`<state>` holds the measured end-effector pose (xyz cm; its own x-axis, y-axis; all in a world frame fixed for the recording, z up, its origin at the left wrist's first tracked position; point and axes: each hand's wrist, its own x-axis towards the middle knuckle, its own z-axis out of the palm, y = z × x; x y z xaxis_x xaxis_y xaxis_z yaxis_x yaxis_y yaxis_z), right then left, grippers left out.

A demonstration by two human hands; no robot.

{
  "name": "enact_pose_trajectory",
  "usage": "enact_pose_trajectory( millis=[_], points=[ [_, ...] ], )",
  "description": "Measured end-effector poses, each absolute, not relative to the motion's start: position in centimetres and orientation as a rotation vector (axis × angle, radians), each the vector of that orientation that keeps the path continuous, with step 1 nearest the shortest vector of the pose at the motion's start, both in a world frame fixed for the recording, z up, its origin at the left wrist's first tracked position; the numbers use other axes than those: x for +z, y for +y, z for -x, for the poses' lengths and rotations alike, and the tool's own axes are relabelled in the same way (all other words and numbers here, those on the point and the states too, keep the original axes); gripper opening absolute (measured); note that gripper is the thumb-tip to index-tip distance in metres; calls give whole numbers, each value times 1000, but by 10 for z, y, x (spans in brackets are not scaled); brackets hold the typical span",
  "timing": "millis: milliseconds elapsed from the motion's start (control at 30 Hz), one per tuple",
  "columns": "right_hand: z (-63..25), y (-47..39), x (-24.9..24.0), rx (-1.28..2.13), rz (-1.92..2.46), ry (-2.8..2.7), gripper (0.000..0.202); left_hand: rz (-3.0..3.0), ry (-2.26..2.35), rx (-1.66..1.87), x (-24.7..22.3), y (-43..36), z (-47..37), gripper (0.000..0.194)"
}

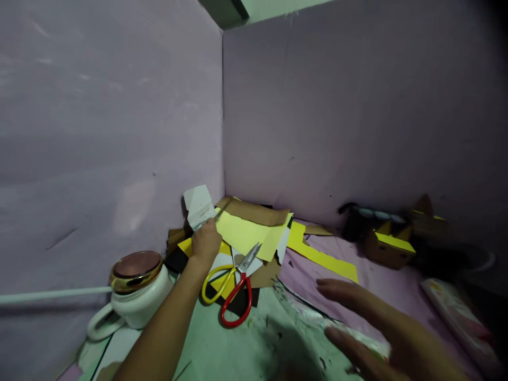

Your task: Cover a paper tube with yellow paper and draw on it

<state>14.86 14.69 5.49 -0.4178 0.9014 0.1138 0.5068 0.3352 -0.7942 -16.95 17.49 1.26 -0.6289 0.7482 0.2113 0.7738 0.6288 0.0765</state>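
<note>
My left hand [206,243] reaches into the pile of paper near the wall corner, fingers closed around a thin pencil-like stick [224,206] that points up and right. Just beyond the fingers stands a creased white card piece [198,203]; whether they touch it I cannot tell. Pale yellow paper [248,230] and a brown cardboard strip [256,210] lie to the right of this hand. Scissors [243,270] with one yellow and one red handle rest on the scraps, blades slightly apart. My right hand [381,328] hovers at the lower right, fingers apart and holding nothing.
At the left a white mug [143,301] with a gold-rimmed lid stands against the wall. A yellow L-shaped paper strip [323,258] lies on pink cloth [313,286]. Farther right are a small cardboard box [389,250], a dark pouch [357,222] and a printed plastic packet [460,317].
</note>
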Motion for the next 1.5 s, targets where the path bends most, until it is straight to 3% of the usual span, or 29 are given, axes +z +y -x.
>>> enact_pose_trajectory(
  millis=[200, 567, 867, 1000, 1100, 1367, 1500],
  points=[
    [-111, 189, 52, 1131, 1152, -2041, 35, 1065, -2697, -329, 30, 167, 178, 28],
    [-27, 253, 26, 884, 1323, -2288, 15, 930, -2775, -242, 45, 160, 178, 27],
    [35, 274, 39, 710, 1374, -2507, 28, 1509, -2743, -32, 28, 169, 144, 32],
    [31, 290, 44, 718, 1436, -2518, 27, 1658, -2752, -13, 18, 169, 145, 41],
    [12, 303, 44, 730, 1544, -2455, 28, 1667, -2788, -1, 21, 169, 150, 35],
    [-39, 329, 22, 1209, 1810, -2134, 30, 1261, -2874, 140, 53, 161, 161, 27],
    [-28, 323, 6, 1401, 1766, -2019, 31, 1380, -2916, 235, 53, 157, 164, 29]
  ],
)
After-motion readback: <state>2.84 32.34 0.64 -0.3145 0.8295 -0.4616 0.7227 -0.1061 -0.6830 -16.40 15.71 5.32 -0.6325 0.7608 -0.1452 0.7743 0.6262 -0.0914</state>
